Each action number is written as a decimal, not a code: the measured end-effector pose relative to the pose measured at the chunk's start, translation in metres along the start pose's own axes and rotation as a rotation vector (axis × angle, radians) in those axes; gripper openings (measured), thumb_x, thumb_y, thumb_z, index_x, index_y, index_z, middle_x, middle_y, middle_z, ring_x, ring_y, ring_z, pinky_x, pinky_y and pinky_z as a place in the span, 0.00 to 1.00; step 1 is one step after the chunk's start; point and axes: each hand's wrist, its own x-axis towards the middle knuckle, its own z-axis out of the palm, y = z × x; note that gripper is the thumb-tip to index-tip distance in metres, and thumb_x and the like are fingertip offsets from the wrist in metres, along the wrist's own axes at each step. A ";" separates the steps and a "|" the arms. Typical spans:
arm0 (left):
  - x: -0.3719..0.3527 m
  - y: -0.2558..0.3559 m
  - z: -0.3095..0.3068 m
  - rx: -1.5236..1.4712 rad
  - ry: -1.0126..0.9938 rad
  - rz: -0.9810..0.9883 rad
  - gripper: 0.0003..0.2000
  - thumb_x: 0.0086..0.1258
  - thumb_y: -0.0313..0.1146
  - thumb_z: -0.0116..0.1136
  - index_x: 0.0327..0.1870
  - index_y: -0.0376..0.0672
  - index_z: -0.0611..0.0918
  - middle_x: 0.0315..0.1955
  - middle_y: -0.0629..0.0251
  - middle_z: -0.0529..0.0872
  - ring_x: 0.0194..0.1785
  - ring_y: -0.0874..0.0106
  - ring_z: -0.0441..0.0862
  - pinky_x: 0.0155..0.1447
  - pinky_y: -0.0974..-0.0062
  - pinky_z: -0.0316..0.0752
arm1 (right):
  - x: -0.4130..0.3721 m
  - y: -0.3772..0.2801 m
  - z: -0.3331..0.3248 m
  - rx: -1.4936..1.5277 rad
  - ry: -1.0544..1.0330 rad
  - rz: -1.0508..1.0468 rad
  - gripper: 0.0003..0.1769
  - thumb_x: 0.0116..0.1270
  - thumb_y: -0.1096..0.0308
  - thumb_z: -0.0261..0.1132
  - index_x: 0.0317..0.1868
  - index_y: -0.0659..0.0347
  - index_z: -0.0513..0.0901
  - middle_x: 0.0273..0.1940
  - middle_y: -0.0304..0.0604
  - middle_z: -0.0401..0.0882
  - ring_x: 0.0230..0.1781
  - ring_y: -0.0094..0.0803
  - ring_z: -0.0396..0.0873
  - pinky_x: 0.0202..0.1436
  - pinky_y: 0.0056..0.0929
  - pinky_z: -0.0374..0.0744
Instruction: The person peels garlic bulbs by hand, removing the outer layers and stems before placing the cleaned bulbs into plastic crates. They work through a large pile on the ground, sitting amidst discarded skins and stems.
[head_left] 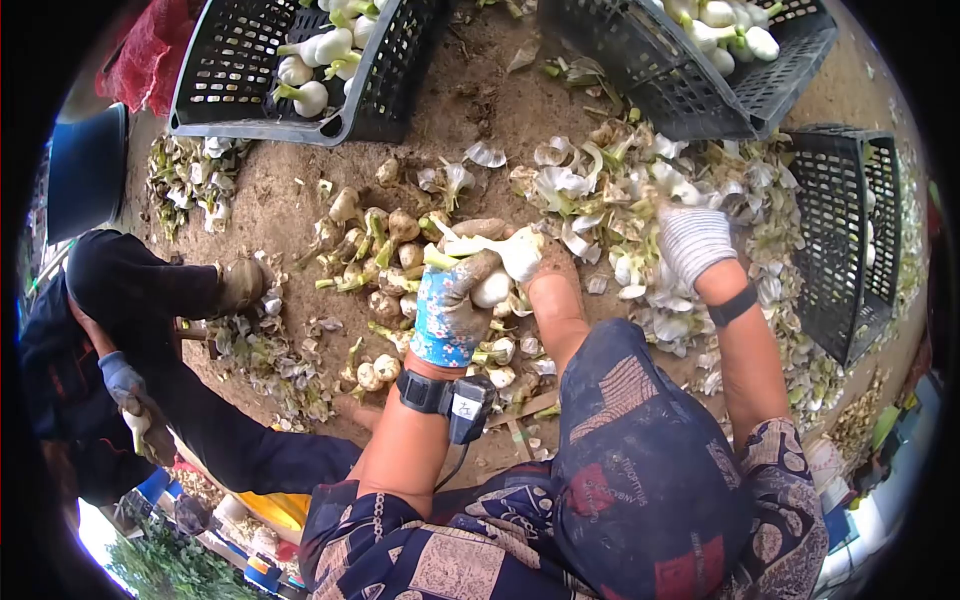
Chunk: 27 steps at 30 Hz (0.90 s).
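My left hand (452, 308), in a blue floral glove with dirt-darkened fingers, is closed round the green-white stem of a garlic bulb (521, 254). The pale bulb points to the right, above my foot. Just beneath that hand lies a pile of garlic bulbs (403, 226), many still in dirty skins. My right hand (692, 245), in a white knitted glove, hovers to the right over a heap of garlic skins (640, 205). Its fingers are curled together, and what they hold, if anything, is not clear.
Black crates (290, 90) with cleaned garlic stand at the upper left and upper right. Another black crate (845, 240) is at the right. A co-worker's gloved hand (122, 385) holds garlic at the left. A dark bucket (88, 170) stands behind.
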 end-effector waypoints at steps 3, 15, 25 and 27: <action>0.000 0.008 0.008 0.352 0.080 -0.056 0.14 0.57 0.21 0.53 0.46 0.36 0.78 0.44 0.59 0.81 0.47 0.70 0.79 0.53 0.72 0.74 | -0.015 -0.036 -0.036 0.569 0.098 -0.118 0.18 0.59 0.56 0.61 0.38 0.65 0.79 0.25 0.54 0.79 0.28 0.48 0.79 0.31 0.41 0.76; 0.011 0.001 0.017 1.478 -0.393 0.737 0.18 0.40 0.20 0.58 0.37 0.44 0.82 0.37 0.61 0.82 0.44 0.57 0.77 0.49 0.64 0.73 | 0.000 -0.085 -0.020 0.634 0.140 -0.341 0.12 0.53 0.63 0.62 0.31 0.64 0.77 0.24 0.55 0.76 0.26 0.52 0.76 0.30 0.43 0.74; -0.007 0.000 -0.006 0.541 0.028 0.007 0.18 0.55 0.17 0.51 0.50 0.33 0.77 0.40 0.57 0.83 0.42 0.71 0.82 0.48 0.77 0.76 | 0.008 -0.087 -0.007 0.761 0.153 -0.317 0.13 0.52 0.61 0.62 0.27 0.64 0.78 0.22 0.56 0.75 0.25 0.53 0.76 0.29 0.45 0.73; -0.008 -0.002 -0.009 0.340 0.051 -0.106 0.18 0.56 0.17 0.52 0.50 0.33 0.76 0.42 0.55 0.82 0.44 0.68 0.81 0.50 0.75 0.77 | 0.006 -0.086 -0.006 0.758 0.159 -0.324 0.13 0.52 0.61 0.62 0.28 0.64 0.78 0.22 0.55 0.75 0.25 0.53 0.76 0.29 0.45 0.74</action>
